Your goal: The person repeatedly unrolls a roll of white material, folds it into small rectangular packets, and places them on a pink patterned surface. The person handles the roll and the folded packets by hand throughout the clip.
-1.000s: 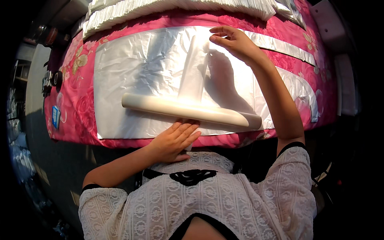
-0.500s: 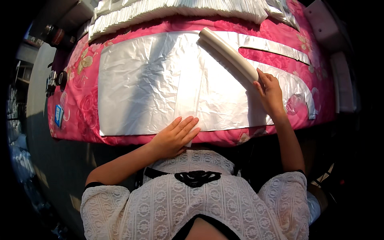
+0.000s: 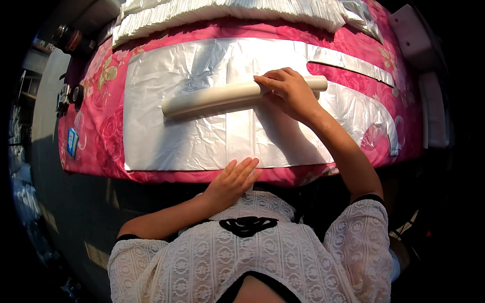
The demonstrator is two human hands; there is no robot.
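A silvery-white plastic carrier bag [image 3: 151, 91] lies flat and slightly creased on the table, its cut-out handles towards the right. My right hand [image 3: 290, 96] grips a cream-coloured tube [image 3: 212, 98] from above, nearer its right end. The tube lies slantwise across the bag's middle, its left end lower and its shadow falling on the plastic. At the bag's near edge my left hand [image 3: 231, 184] rests with fingers stretched out, over the lower end of a fold strip. Part of that hand's underside is hidden.
A long stack of folded white bags [image 3: 227, 17] lines the table's far side. The pink floral cloth [image 3: 108, 126] covers the table. On its left are a dark bottle [image 3: 73, 40], a roll of black tape [image 3: 77, 94] and a small blue packet [image 3: 72, 142]. White boxes [image 3: 411, 33] stand at right.
My right hand has moved left and away from me, and the tube has swung from a steep slant to nearly crosswise. My left hand has shifted slightly right and nearer me.
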